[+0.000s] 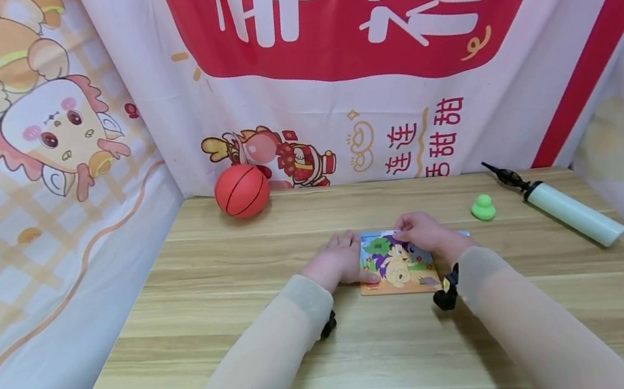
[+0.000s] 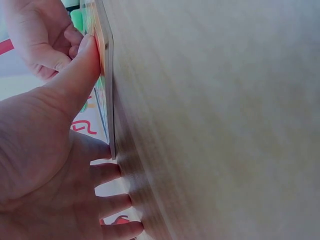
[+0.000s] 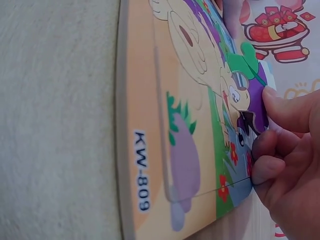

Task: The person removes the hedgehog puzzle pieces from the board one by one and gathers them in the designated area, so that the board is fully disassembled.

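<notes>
A thin jigsaw puzzle board (image 1: pixel 400 286) with a cartoon hedgehog-like animal lies flat on the table, marked KW-809 along its near edge. My left hand (image 1: pixel 340 260) rests at its left side. The left thumb (image 2: pixel 80 70) lies on the board's face, while the other fingers stretch straight past its edge to the tabletop. At the far right part of the board, my right hand (image 1: pixel 423 231) pinches a purple puzzle piece (image 3: pixel 258 97) between thumb and curled fingers. A green piece of the picture (image 3: pixel 243 62) shows beside it. The right hand covers the board's upper right corner.
A small red basketball (image 1: pixel 242 191) sits at the table's back left. Right of the board are a green rubber toy (image 1: pixel 483 208) and a pale hand pump (image 1: pixel 572 213) with a black nozzle. Printed cloth (image 1: pixel 282 89) hangs behind the wooden table (image 1: pixel 226 271).
</notes>
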Available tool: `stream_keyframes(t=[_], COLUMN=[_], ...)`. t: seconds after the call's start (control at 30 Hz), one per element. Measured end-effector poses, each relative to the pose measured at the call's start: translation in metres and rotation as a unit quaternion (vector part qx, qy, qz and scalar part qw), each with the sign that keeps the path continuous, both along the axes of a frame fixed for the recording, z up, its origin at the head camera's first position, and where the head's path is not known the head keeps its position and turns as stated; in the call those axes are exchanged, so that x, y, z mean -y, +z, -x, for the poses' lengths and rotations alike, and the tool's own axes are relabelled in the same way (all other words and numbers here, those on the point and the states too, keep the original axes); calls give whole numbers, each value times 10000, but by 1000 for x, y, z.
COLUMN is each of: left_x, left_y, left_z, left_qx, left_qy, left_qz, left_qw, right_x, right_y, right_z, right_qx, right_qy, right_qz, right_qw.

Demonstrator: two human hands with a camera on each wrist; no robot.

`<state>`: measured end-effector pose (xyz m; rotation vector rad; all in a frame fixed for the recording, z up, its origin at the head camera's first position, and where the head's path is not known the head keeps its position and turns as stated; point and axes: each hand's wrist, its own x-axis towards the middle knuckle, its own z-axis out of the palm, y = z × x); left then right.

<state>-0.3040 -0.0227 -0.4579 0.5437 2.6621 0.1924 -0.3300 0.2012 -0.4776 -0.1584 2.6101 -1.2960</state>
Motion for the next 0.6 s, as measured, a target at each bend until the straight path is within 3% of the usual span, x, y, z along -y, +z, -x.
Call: stream_keyframes(t=[0.3, 0.6], left_x=[-1, 0], left_y=[-2, 0], left_z=[3, 0], left_qx=[68, 59], left_qy=[82, 71], left_qz=[-44, -50], left_qw=[9999, 9999], right_x=[0, -12], right_y=[-1, 7], right_z=[1, -3], right_qx=[82, 515], right_qy=[-203, -319], right_qz=[-14, 699], right_qw=[9998, 9957])
